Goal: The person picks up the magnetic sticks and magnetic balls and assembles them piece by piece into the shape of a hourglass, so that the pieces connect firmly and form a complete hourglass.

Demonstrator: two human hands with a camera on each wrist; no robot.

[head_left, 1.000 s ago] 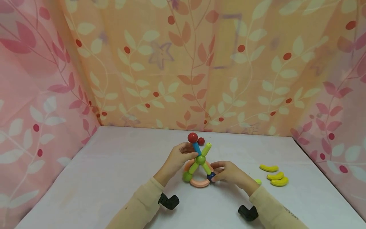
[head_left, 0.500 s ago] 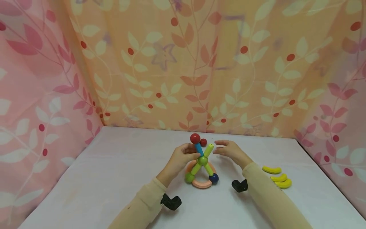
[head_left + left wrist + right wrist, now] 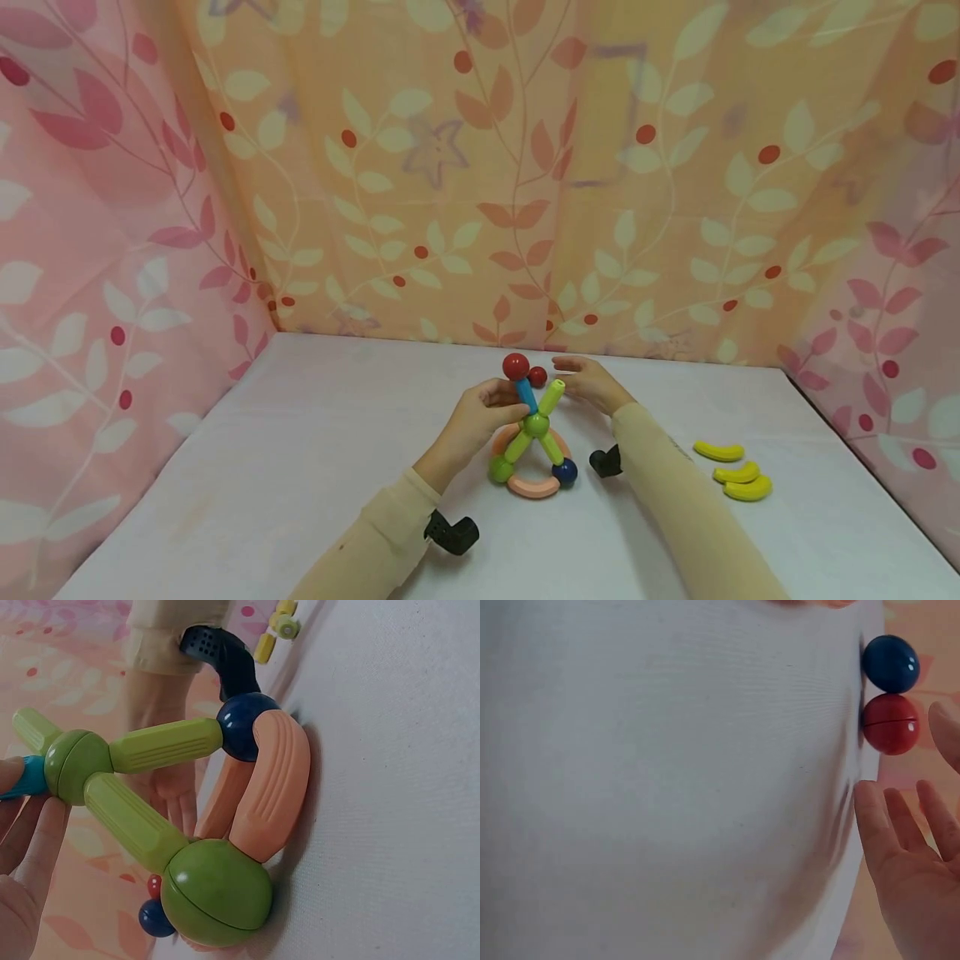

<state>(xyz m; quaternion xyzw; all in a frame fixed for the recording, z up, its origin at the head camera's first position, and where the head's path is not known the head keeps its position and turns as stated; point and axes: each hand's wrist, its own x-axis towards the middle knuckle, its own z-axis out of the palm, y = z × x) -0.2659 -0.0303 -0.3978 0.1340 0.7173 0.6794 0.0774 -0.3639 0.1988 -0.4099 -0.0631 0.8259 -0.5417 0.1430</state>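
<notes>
A toy of rods and balls stands mid-table on a peach ring (image 3: pixel 529 486). Its green hub ball (image 3: pixel 536 424) carries light green rods, and a blue rod (image 3: pixel 527 397) topped by a red ball (image 3: pixel 515 367). My left hand (image 3: pixel 510 402) pinches the blue rod (image 3: pixel 28 778) beside the hub (image 3: pixel 78 766). My right hand (image 3: pixel 570 375) hovers open behind the toy, its fingers (image 3: pixel 900 847) spread close to a loose red ball (image 3: pixel 889 724) that touches a loose blue ball (image 3: pixel 890 664). A dark blue ball (image 3: pixel 247 727) and a green ball (image 3: pixel 217 891) sit on the ring.
Three yellow curved pieces (image 3: pixel 737 474) lie on the white table (image 3: pixel 262 467) to the right. Leaf-patterned curtains (image 3: pixel 480 167) close off the back and both sides. Black wrist mounts (image 3: pixel 450 533) sit on both sleeves.
My right hand let go of the dark blue ball at the toy's base and moved up and back, behind the toy, near the loose red ball. The left hand kept its hold.
</notes>
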